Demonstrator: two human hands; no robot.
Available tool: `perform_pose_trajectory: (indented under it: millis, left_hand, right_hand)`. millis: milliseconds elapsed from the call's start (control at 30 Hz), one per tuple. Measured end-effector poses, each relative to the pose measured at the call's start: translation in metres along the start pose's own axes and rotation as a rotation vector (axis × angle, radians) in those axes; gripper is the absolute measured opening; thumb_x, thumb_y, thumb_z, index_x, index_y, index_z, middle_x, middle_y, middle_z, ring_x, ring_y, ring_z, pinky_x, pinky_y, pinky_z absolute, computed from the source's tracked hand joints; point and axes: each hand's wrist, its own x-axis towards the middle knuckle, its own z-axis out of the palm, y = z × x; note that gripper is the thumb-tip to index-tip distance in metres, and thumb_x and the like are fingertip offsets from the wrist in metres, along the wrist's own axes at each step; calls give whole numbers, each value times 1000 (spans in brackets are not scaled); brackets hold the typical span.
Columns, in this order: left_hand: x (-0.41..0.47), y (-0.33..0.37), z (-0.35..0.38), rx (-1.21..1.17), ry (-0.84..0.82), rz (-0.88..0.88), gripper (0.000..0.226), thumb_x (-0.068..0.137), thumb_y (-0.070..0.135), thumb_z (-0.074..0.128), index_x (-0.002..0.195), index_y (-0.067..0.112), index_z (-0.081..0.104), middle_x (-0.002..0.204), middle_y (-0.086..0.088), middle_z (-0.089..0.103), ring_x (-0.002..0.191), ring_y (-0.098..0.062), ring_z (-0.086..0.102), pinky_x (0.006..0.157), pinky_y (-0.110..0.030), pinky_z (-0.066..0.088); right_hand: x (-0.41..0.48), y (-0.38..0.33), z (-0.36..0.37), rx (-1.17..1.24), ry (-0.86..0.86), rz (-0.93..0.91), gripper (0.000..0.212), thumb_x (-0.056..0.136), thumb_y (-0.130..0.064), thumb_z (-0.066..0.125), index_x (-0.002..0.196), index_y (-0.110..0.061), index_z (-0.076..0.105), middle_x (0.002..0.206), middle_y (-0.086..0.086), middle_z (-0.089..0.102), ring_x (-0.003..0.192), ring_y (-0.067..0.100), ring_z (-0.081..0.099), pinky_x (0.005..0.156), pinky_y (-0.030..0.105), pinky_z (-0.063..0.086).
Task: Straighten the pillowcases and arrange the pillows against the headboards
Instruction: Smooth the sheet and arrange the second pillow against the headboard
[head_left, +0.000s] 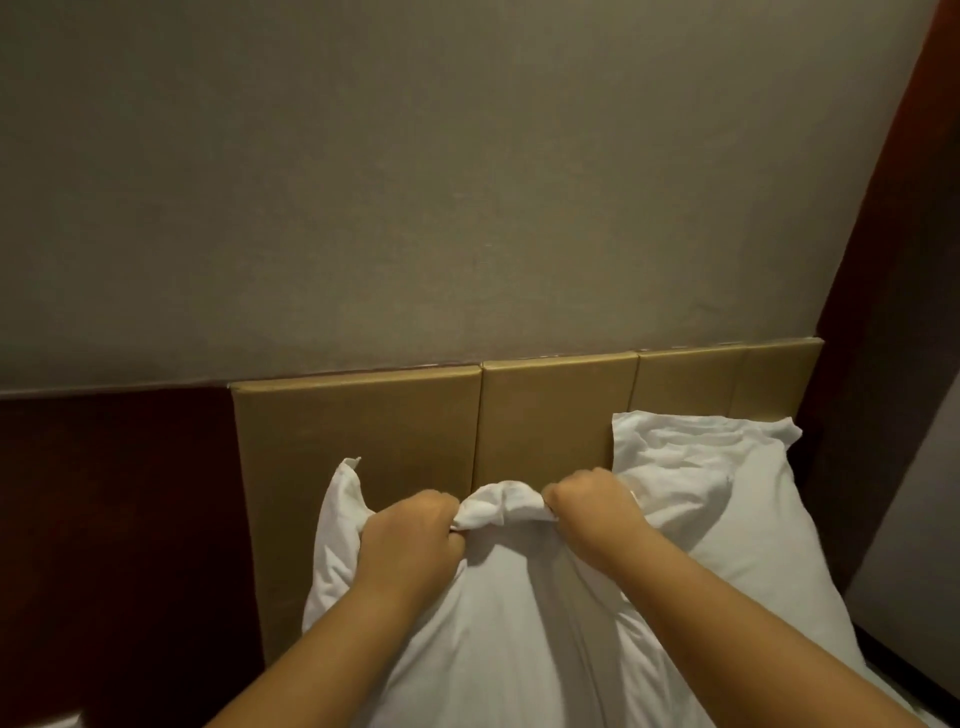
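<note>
**Bunching the pillowcase edge**

I am clenching both hands, left hand (410, 540) and right hand (589, 506), on the gathered far edge of the near pillow (498, 649), just before the tan headboard (363, 441). It is looking soft and light; gripping the corners should be pulling the case taut. A second pillow (727, 499) is leaning far right.

Single head-worn view, wide-angle, looking forward and slightly down over both forearms, close to the headboard (556, 410). Wall (415, 182) fills the upper half; frame is tilted, the headboard's top edge rising to the right.
</note>
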Motion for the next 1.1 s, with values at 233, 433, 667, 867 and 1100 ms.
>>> perform_pose_trajectory:
  millis: [233, 433, 667, 867, 1100]
  left_hand:
    - [83, -51, 49, 280, 158, -21, 17, 70, 13, 73, 75, 23, 60, 72, 2, 59, 63, -23, 55, 59, -34, 40]
    - [103, -31, 87, 330, 212, 132, 40, 70, 8, 64, 107, 21, 58, 98, -1, 59, 86, -24, 55, 81, -39, 43]
    - [130, 8, 136, 419, -8, 296, 40, 81, 40, 67, 113, 22, 52, 101, -2, 58, 95, -25, 53, 91, -44, 38]
    - [140, 18, 149, 517, -128, 238, 36, 84, 7, 52, 117, 11, 39, 111, -9, 37, 105, -28, 37, 98, -41, 29]
    - [158, 30, 143, 269, -142, 337, 38, 60, 14, 82, 84, 20, 53, 72, 0, 57, 63, -19, 53, 61, -31, 37]
  right_hand:
    - [73, 9, 61, 262, 79, 216, 25, 90, -27, 56, 114, -21, 52, 117, -1, 58, 111, 23, 49, 89, 35, 37]
    - [81, 38, 118, 277, -13, 366, 45, 87, -11, 46, 131, -20, 44, 130, 2, 51, 115, 27, 43, 92, 34, 38]
    - [105, 69, 137, 266, 4, 334, 31, 86, -19, 55, 116, -21, 47, 122, 0, 53, 108, 26, 46, 82, 35, 41]
    - [117, 83, 139, 3, -114, 174, 28, 87, -26, 56, 115, -22, 55, 112, 1, 60, 108, 25, 41, 88, 35, 33]
    - [111, 115, 126, -84, -105, 371, 24, 92, -17, 46, 107, -19, 65, 109, 3, 64, 110, 25, 47, 91, 36, 35]
